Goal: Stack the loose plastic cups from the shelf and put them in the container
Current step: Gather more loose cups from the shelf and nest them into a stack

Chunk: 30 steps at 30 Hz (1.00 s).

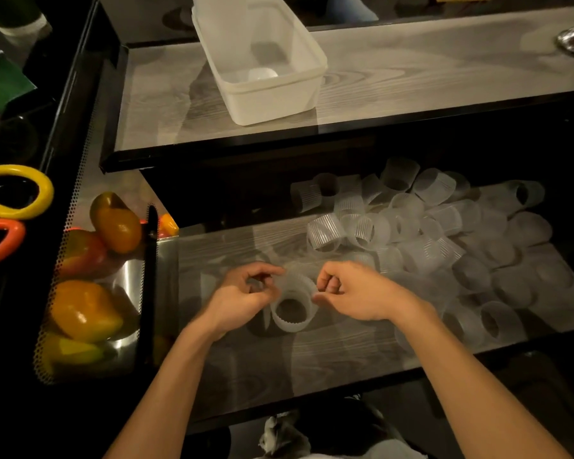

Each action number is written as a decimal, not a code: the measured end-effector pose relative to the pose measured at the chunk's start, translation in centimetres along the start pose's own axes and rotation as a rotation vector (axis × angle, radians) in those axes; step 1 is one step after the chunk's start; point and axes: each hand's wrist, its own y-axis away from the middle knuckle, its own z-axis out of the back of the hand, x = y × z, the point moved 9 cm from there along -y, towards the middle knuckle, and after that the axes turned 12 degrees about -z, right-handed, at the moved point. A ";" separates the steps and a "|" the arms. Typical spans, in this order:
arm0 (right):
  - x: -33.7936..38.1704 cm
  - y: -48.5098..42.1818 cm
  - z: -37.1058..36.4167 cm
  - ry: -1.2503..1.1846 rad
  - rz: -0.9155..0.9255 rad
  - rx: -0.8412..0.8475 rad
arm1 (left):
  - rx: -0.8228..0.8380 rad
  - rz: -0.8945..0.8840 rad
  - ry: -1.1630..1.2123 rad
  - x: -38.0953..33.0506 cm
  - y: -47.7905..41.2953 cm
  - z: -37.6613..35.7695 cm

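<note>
The lower grey wood-grain shelf [232,369] carries a heap of translucent ribbed plastic cups [444,240] (mostly on their sides). The upper wood-grain shelf [411,71] bears a white rectangular plastic container [272,94].

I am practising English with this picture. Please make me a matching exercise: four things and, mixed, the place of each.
Things:
1. white container
2. pile of loose cups
3. peppers
4. yellow loop

Places:
A. perforated metal bin, left
B. upper shelf
C. far left, above the orange loop
D. lower shelf, right side

Pairs: 1-B, 2-D, 3-A, 4-C
</note>
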 end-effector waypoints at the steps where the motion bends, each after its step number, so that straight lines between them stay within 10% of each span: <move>1: -0.2 -0.1 0.4 -0.008 -0.003 -0.024 | -0.011 0.009 0.002 0.0 -0.4 0.1; 9: -2.2 -3.5 5.1 -0.132 -0.049 -0.366 | -0.087 0.109 0.059 0.3 -7.3 -1.3; 16: -2.6 -7.1 3.2 0.120 -0.116 -0.241 | 0.003 0.183 0.017 2.6 -11.8 -4.6; 30: -3.7 -7.2 3.4 -0.220 -0.129 -0.205 | -0.163 0.065 -0.039 2.8 -12.1 -2.0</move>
